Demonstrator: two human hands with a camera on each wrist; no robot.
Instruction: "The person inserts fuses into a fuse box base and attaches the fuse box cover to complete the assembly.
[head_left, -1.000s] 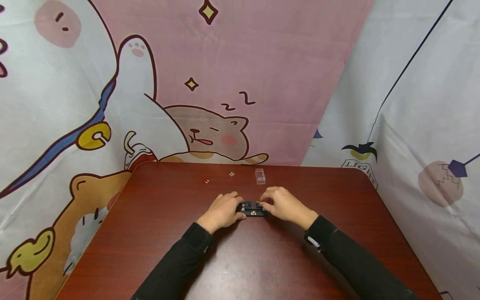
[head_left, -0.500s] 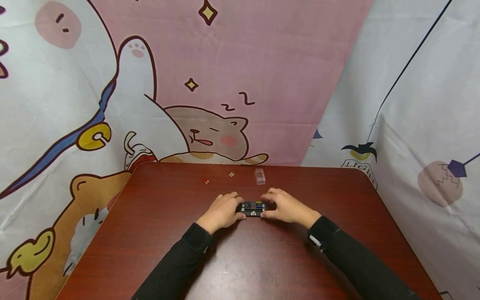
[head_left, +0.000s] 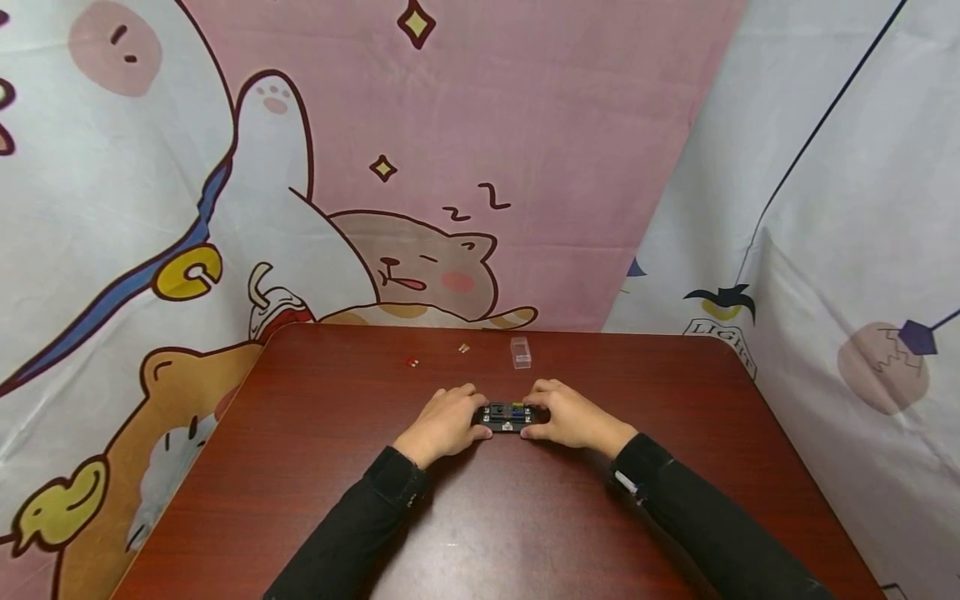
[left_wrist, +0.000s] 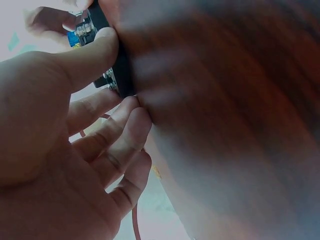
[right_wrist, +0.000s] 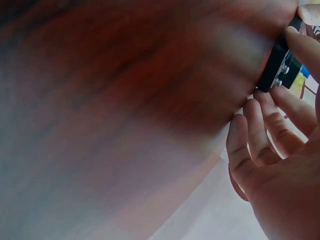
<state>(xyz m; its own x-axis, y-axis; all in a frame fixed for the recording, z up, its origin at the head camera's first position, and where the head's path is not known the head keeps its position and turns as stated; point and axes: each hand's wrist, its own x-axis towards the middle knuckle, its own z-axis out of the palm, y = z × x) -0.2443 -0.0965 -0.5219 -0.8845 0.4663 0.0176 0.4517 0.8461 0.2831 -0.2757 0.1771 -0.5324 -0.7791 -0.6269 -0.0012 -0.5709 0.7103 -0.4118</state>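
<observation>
A small black block (head_left: 507, 418) with metal screws lies on the table between my hands. A blue piece (left_wrist: 73, 38) and a yellow bit (right_wrist: 299, 81) show on its upper side. My left hand (head_left: 444, 423) holds the block's left end, with the thumb on the near side and the fingertips at the end and far side. Its right end sits between the thumb and fingers of my right hand (head_left: 576, 418). Both wrist views show the block's dark base (left_wrist: 125, 77) low against the table. Fingers cover both ends.
Beyond the hands, a clear plastic box (head_left: 521, 353) stands near the table's (head_left: 480, 517) far edge. To its left lie small beige pieces (head_left: 463, 348) and small red and white pieces (head_left: 412, 362). A printed cloth (head_left: 570, 167) hangs behind the table.
My right hand has come off the top of the block's right part and now holds its right end, uncovering the blue and yellow pieces. The left hand has stayed in place.
</observation>
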